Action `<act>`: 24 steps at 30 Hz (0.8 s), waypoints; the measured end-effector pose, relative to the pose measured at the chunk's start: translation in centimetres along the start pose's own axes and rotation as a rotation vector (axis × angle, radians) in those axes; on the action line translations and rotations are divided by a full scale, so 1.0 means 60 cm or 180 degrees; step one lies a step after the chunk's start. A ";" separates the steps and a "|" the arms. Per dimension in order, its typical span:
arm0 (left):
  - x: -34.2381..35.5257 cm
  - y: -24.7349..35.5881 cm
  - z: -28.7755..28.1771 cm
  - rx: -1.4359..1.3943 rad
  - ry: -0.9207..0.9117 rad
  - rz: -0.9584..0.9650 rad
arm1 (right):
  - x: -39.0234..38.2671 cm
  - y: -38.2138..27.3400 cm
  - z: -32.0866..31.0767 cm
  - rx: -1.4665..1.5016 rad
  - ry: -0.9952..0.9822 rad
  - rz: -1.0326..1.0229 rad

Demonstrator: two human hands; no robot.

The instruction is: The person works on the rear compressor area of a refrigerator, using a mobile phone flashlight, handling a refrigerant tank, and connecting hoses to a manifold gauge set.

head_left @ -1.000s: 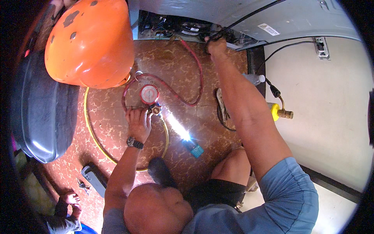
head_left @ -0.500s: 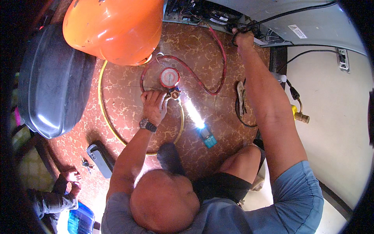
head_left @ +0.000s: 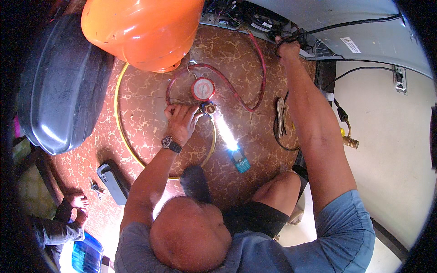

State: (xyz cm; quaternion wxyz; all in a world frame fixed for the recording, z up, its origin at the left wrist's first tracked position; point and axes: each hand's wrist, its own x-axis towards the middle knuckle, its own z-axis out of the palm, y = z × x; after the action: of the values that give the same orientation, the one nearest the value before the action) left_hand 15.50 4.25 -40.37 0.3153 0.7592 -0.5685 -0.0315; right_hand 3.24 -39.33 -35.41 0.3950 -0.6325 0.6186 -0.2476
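Observation:
Neither my left hand nor my right hand is in view. A co-worker sits on the floor below me, head and shoulders in view. The co-worker's left hand (head_left: 182,120) has its fingers at the valve side of a manifold gauge (head_left: 203,89) with a red-rimmed dial. A red hose (head_left: 248,107) and a yellow hose (head_left: 119,119) curve over the floor around it. The co-worker's right hand (head_left: 288,47) reaches among dark cables at the open lower compartment (head_left: 259,22) of a grey appliance; whatever its fingers hold is hidden. A turquoise keypad phone (head_left: 240,160) shines its light toward the gauge.
An orange cylinder (head_left: 143,34) and a large black case (head_left: 63,86) stand at the upper left. A dark smartphone (head_left: 112,184) and keys (head_left: 96,188) lie lower left, near another person's hands (head_left: 77,202). Pliers (head_left: 281,116) and a brass fitting (head_left: 350,142) are at the right.
My view has turned slightly, shifting the whole scene. The co-worker's left hand stays by the gauge valve and the right hand stays at the appliance compartment.

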 end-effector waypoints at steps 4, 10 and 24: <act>0.011 0.008 0.018 -0.0151 0.0040 0.0106 | 0.074 0.070 -0.020 0.0188 0.0070 -0.0481; -0.001 0.000 0.002 -0.0049 0.0012 0.0044 | 0.027 0.031 0.007 0.0094 0.0140 -0.0356; 0.012 0.002 0.009 0.0079 0.0040 0.0066 | 0.040 0.045 0.000 0.0233 0.0122 -0.0670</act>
State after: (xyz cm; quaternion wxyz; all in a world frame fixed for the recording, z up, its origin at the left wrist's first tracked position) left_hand 15.40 3.34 -40.52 0.3098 0.7573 -0.5747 -0.0165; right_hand 1.94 -41.44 -38.00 0.3778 -0.6742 0.5467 -0.3222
